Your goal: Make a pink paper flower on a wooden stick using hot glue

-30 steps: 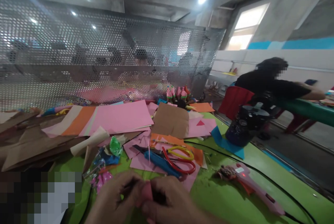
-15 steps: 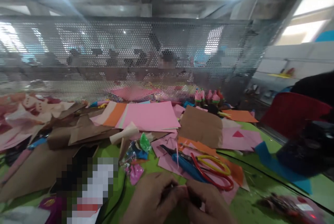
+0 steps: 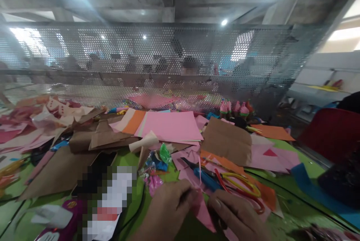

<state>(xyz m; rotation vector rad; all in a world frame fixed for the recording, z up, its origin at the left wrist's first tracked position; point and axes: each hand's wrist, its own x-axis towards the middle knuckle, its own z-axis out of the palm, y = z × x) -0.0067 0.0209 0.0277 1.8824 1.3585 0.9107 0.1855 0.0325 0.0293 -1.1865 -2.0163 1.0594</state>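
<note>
At the bottom edge, my left hand (image 3: 168,211) and my right hand (image 3: 239,216) meet over a small piece of pink paper (image 3: 204,213). Both hands are closed, fingers pinched on the paper between them. Just beyond my fingers lie blue-handled scissors (image 3: 205,177) and scissors with red and yellow handles (image 3: 242,188) on pink and orange paper scraps. My wrists are cut off by the frame's bottom edge.
A green table (image 3: 284,211) carries pink sheets (image 3: 171,126), brown card (image 3: 227,141), a pile of scraps at the left (image 3: 42,121) and small plastic packets (image 3: 154,166). A perforated metal screen (image 3: 140,65) stands behind it, people sitting beyond. A red chair (image 3: 334,132) is at right.
The view has swung left, so the glue gun and the dark jar have slid out at the right. My hands stay together and now show a larger pink piece between them.
</note>
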